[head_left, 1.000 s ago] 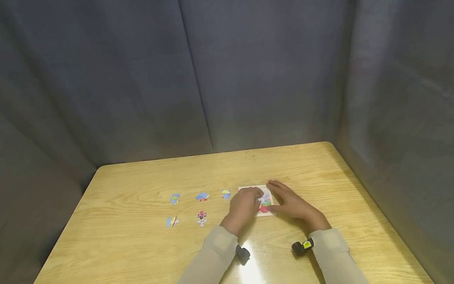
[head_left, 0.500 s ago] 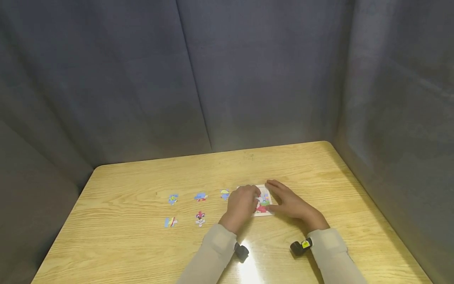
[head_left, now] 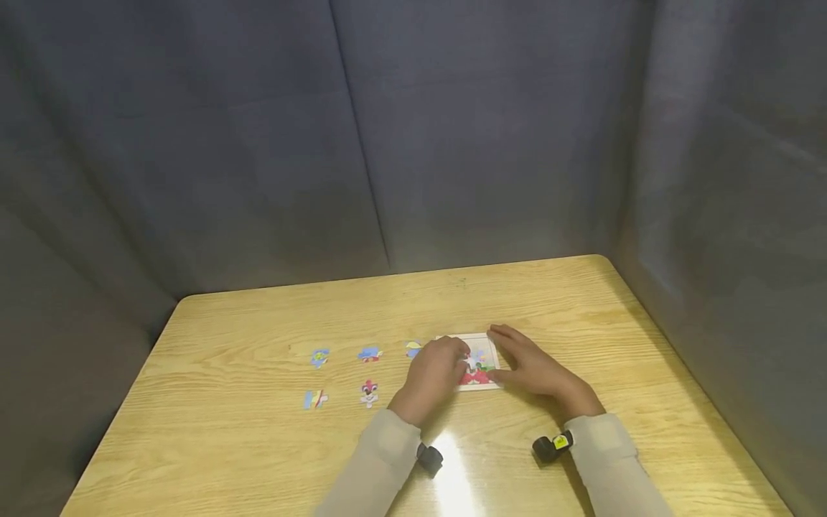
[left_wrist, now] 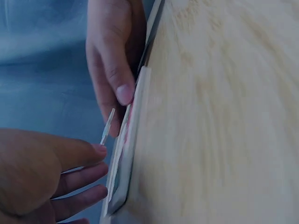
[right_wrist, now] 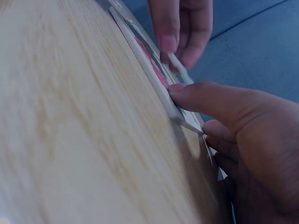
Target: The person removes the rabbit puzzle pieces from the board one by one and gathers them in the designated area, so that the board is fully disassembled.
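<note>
A small light-framed puzzle tray [head_left: 478, 388] lies on the table, with a red, green and white picture partly filling it. My left hand [head_left: 429, 377] hovers over the tray's left side and hides that part in the head view. Between its thumb and fingertips it pinches a thin puzzle piece [left_wrist: 107, 127], seen edge-on in both wrist views and raised above the tray. On the other side, my right hand [head_left: 533, 370] holds the tray's right edge. Its thumb [right_wrist: 184, 93] rests at the frame while the other fingers lie along the side.
Left of the tray several loose puzzle pieces lie apart: a yellow-and-blue one [head_left: 413, 348], a blue one [head_left: 370, 354], a blue flower piece [head_left: 319, 357], a striped one [head_left: 315, 399] and a red-and-white face piece [head_left: 369, 393]. Dark curtains [head_left: 388, 143] stand behind the table.
My left hand has shifted slightly left over the tray, uncovering more of the picture and overlapping the nearest loose piece. The right hand keeps its place at the tray.
</note>
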Tool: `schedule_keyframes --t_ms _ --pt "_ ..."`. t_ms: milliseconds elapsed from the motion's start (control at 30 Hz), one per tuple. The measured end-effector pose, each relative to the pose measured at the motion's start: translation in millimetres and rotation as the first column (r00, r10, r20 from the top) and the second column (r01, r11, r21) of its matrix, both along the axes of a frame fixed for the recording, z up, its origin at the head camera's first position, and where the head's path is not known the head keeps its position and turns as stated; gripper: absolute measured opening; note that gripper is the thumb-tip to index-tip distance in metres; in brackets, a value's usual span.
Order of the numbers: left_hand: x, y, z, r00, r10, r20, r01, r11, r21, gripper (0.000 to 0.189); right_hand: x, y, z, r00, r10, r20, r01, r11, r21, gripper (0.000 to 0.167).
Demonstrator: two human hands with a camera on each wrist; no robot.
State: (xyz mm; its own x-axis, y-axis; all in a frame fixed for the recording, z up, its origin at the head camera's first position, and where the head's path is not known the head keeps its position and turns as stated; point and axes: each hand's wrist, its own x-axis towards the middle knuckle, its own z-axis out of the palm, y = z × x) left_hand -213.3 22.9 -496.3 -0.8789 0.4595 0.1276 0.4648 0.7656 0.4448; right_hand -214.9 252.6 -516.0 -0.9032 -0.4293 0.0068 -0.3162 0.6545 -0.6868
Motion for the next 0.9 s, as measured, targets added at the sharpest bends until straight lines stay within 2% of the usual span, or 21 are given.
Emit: schedule_keyframes --t_ms 167,300,500,733,900 --pt "5.6 -17.9 3.0 1.0 -0.006 -0.022 0.007 0.998 0.056 0.025 -1.3 2.6 -0.6 1.0 0.006 -0.005 -0.006 1.0 -0.002 0.082" --pt "9.9 -36.6 1.5 1.0 0.017 0.004 -0.017 0.996 0.082 0.024 -0.7 2.2 -2.0 1.0 0.007 0.004 -0.007 1.0 -0.006 0.081" --pt "12.9 -61.9 -1.9 0.999 0.04 0.02 -0.042 0.995 0.085 0.024 -3.2 4.7 -0.3 1.0 0.004 -0.014 -0.004 1.0 0.01 0.08" --pt "14.7 -83.4 0.0 0.997 0.072 0.016 -0.073 0.996 0.056 0.022 -6.4 8.7 -1.3 1.0 0.0 0.0 0.0 1.0 0.002 0.081" --pt "13.3 -90.4 0.5 0.999 0.044 0.022 -0.045 0.998 0.05 0.022 -7.6 10.7 -3.5 1.0 0.001 -0.015 -0.001 1.0 0.002 0.082"
